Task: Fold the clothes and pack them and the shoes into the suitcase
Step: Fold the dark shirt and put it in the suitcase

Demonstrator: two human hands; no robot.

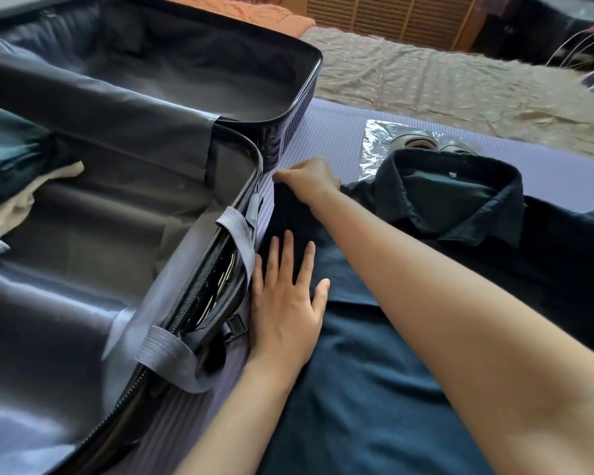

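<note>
A dark navy collared shirt [374,371] lies spread on the purple mat, collar pointing away from me. My left hand [285,303] rests flat and open on the shirt's left side, pressing it down. My right hand [307,180] reaches across and pinches the shirt's left shoulder edge by the suitcase. The open dark suitcase [199,296] fills the left of the view; folded dark green and beige clothes [11,173] sit in its near half at the far left. A pair of grey shoes [422,142] stands on clear plastic beyond the collar.
The purple striped mat [340,132] covers the bed under shirt and suitcase. A beige bedspread [443,84] stretches behind it. Grey elastic straps [235,231] hang over the suitcase's near rim beside my left hand.
</note>
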